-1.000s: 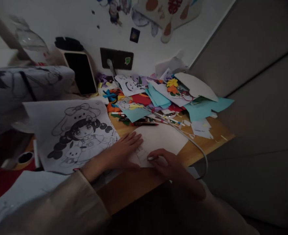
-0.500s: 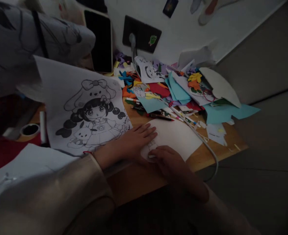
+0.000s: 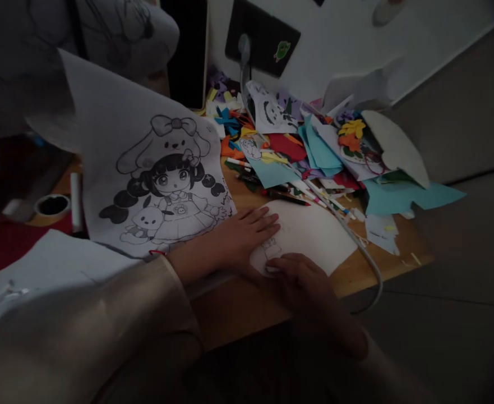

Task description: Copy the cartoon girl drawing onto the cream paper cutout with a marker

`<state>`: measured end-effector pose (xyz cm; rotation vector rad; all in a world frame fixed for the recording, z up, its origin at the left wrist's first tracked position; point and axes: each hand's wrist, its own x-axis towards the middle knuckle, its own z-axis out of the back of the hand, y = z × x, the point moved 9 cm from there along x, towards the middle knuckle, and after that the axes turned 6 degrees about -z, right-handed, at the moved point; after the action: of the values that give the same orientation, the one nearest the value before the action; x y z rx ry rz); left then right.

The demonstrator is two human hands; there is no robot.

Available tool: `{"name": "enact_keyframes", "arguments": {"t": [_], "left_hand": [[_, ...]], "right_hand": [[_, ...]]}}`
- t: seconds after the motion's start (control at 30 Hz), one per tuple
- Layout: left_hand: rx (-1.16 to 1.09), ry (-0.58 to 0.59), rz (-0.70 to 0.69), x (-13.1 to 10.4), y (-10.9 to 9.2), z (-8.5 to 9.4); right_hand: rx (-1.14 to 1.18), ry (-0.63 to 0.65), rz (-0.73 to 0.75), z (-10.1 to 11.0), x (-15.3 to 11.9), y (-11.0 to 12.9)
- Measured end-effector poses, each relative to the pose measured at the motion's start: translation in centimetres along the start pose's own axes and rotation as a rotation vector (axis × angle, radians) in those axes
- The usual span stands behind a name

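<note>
Mostly just the camera view is shifting since a second ago, with the desk sliding up and right. Left hand is lying flat, fingers slightly spread, gripping nothing, covering the left side of the paper near the desk's front edge. It's looking white, curvy-edged, with faint pencil lines. Right hand is pinching a small white thing over it.

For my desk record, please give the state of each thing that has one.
White paper sheet: flat, faintly sketched
Left hand: fingers spread upon it
Right hand: fingers curled around small whitish object
Monochrome paper drawing: unfolded
Grey flexible cable: curved
Slim red-tipped pen: lying down
</note>
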<state>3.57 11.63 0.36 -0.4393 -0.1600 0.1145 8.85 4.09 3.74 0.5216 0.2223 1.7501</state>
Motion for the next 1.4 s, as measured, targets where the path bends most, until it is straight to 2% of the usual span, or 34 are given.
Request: {"name": "enact_keyframes", "arguments": {"t": [0.2,0.37,0.63,0.83,1.13,1.27,1.4], "left_hand": [[0.004,-0.003,-0.003,-0.02,-0.01,-0.06],[0.005,0.002,0.008,-0.03,0.00,0.11],[0.012,0.002,0.000,-0.05,0.00,0.02],[0.020,0.004,-0.011,-0.07,-0.15,0.11],[0.023,0.008,-0.010,-0.08,-0.12,0.17],[0.015,0.002,-0.014,-0.08,-0.18,0.19],[0.010,-0.004,-0.012,-0.08,-0.15,0.21]], "right_hand": [[-0.053,0.001,0.005,-0.07,0.07,0.29],[-0.093,0.037,-0.057,-0.41,0.13,-0.26],[-0.085,0.024,-0.027,-0.22,0.19,-0.13],[-0.099,-0.034,0.013,0.21,0.54,0.52],[-0.097,-0.047,0.048,0.30,0.61,0.57],[-0.079,0.001,0.037,-0.02,0.78,0.42],[-0.061,-0.009,0.026,-0.01,0.65,0.15]]}}
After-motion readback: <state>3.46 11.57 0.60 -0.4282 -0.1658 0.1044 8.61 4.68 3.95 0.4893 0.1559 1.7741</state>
